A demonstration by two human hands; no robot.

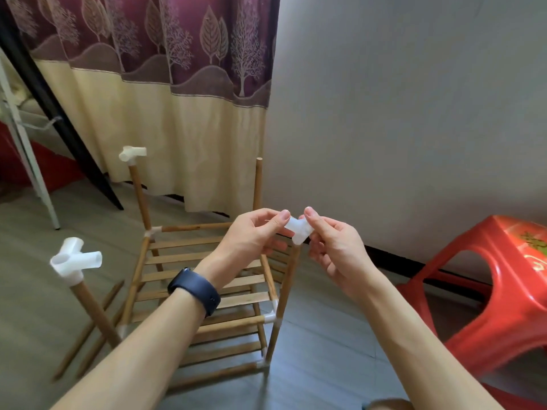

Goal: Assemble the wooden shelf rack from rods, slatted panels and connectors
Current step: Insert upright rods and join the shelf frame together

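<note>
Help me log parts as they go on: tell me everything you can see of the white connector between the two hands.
The white connector is a small, translucent-looking plastic piece with short tubular sockets branching at angles. The left hand pinches its left socket and the right hand pinches its right side. One socket points down, right at the top of the near right upright rod; whether it is seated cannot be told.
</note>
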